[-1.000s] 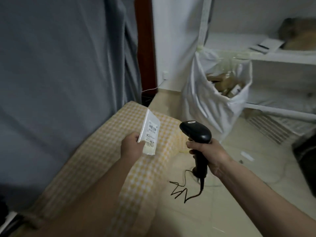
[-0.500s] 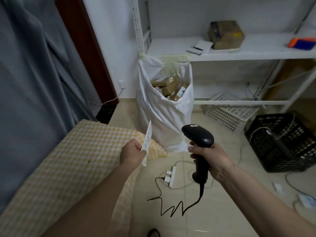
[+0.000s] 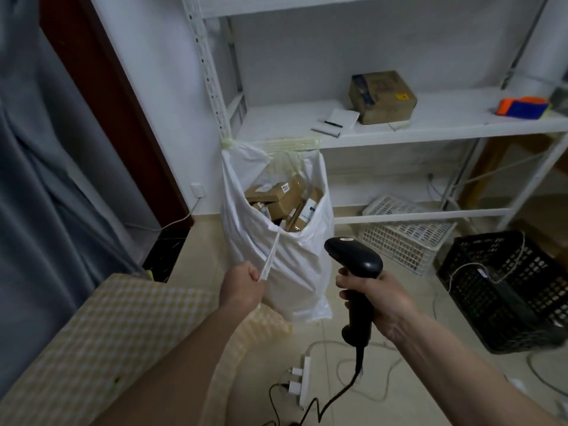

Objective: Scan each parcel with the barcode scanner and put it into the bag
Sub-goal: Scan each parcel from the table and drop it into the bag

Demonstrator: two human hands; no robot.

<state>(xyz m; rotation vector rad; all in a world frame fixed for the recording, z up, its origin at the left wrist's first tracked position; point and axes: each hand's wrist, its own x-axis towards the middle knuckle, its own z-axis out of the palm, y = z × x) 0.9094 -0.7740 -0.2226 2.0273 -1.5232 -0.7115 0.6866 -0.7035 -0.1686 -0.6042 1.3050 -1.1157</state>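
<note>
Parcel [image 3: 270, 259]: thin, flat, white, seen edge-on.

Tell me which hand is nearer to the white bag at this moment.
The left hand. It holds a flat parcel just in front of the white bag, below its opening. The right hand grips the scanner off the bag's right side, farther from it.

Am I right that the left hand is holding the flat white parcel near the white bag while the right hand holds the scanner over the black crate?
Not quite. In the head view the right hand holds the scanner beside the white bag, not over the black crate. The left hand does hold the flat white parcel near the bag.
</note>
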